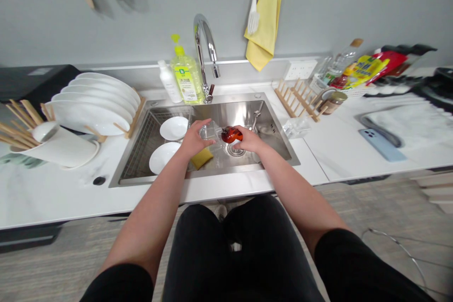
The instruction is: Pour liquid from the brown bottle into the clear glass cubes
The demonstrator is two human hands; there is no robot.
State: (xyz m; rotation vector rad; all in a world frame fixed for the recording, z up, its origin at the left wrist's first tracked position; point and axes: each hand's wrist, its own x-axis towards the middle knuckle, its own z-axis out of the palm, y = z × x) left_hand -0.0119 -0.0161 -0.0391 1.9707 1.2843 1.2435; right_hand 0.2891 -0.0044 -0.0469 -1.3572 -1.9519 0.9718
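Note:
Over the steel sink, my right hand is closed on a glossy red-orange, apple-like object with a dark tip. My left hand is to its left, thumb and fingers spread apart. A clear plastic container is beside and partly behind that hand; whether the fingers touch it, I cannot tell. Below it lies a yellow sponge or cloth. Two white dishes, a rear bowl and a front bowl, sit in the left part of the sink.
The faucet arches over the back rim beside a dish soap bottle and a white bottle. White plates stand racked at left, near a utensil holder. A wooden rack and a phone are at right.

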